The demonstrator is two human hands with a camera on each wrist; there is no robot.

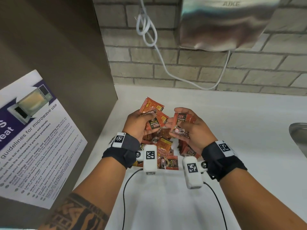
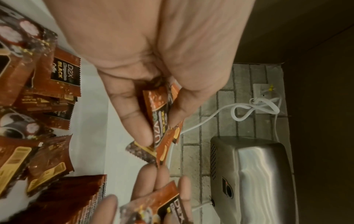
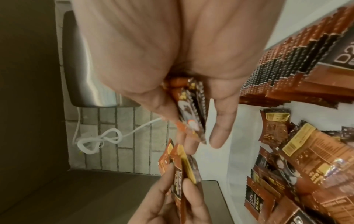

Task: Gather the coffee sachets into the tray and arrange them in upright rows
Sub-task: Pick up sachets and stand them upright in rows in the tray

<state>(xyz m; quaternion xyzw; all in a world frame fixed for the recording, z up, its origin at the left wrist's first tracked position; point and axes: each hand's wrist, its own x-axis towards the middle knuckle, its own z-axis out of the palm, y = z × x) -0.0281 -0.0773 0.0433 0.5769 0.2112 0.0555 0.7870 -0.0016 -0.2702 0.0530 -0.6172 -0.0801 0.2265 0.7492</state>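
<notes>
My left hand (image 1: 149, 117) grips a fan of several red-brown coffee sachets (image 1: 153, 112), held above the pile. My right hand (image 1: 176, 125) grips a small stack of sachets (image 1: 181, 121), and its fingertips nearly meet the left hand's. In the left wrist view the left hand (image 2: 161, 124) pinches its sachets (image 2: 166, 141) between thumb and fingers. The right hand (image 3: 195, 128) holds its stack (image 3: 193, 109) edge-on in the right wrist view. Below both hands lies a loose pile of sachets (image 1: 166, 146). A neat upright row (image 3: 298, 63) stands beside it. I cannot tell the tray's rim from the white counter.
A steel hand dryer (image 1: 224, 25) hangs on the brick wall, with a looped white cable (image 1: 149, 30) beside it. A brown cabinet side carrying a microwave guidelines poster (image 1: 33, 138) stands close on the left. A steel sink edge (image 1: 299, 135) shows at the right.
</notes>
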